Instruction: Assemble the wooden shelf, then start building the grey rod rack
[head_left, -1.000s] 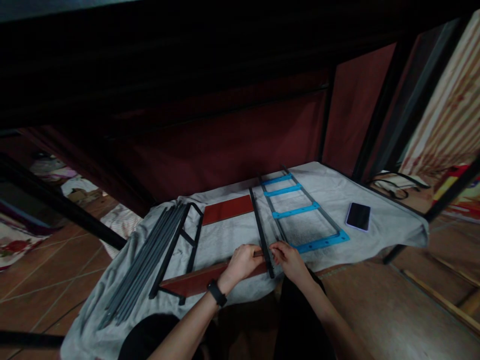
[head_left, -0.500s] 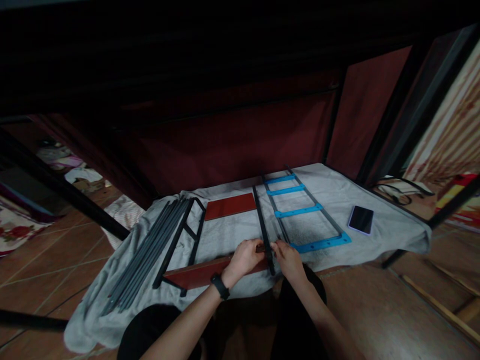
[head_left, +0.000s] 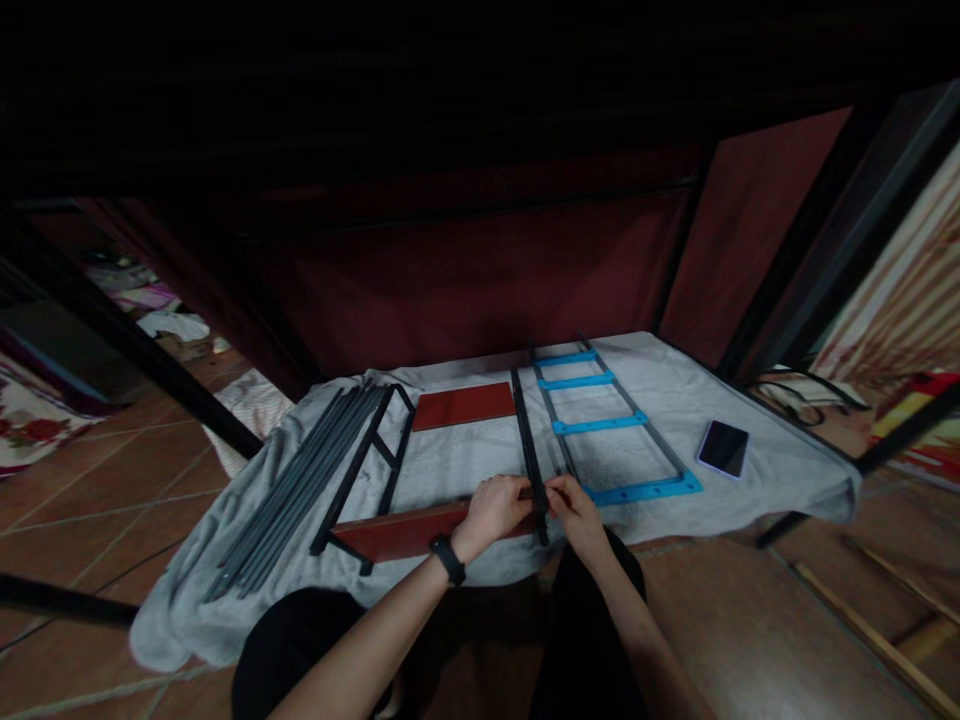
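My left hand (head_left: 496, 515), with a dark watch on its wrist, grips the end of a reddish-brown board (head_left: 405, 533) where it meets a black metal bar (head_left: 527, 445). On the bar's other side, my right hand (head_left: 574, 508) has its fingertips pinched together close against it. Whatever small thing they hold is too hidden to make out. The board stands on its long edge, its left end at a black metal side frame (head_left: 358, 470). A second reddish-brown board (head_left: 464, 405) lies flat between the frame and the bar.
Several grey tubes (head_left: 304, 490) lie at the left on a grey cloth (head_left: 442, 470). Right of the bar is a rack with blue crosspieces (head_left: 600, 425), then a phone (head_left: 724, 448). A dark red panel (head_left: 480, 280) rises behind. Wooden strips (head_left: 874, 630) lie on the tiled floor.
The view has shifted slightly. The black bar has turned a little under my hands, and my right fingertips have drawn closer together beside it. The boards stay in about the same place.
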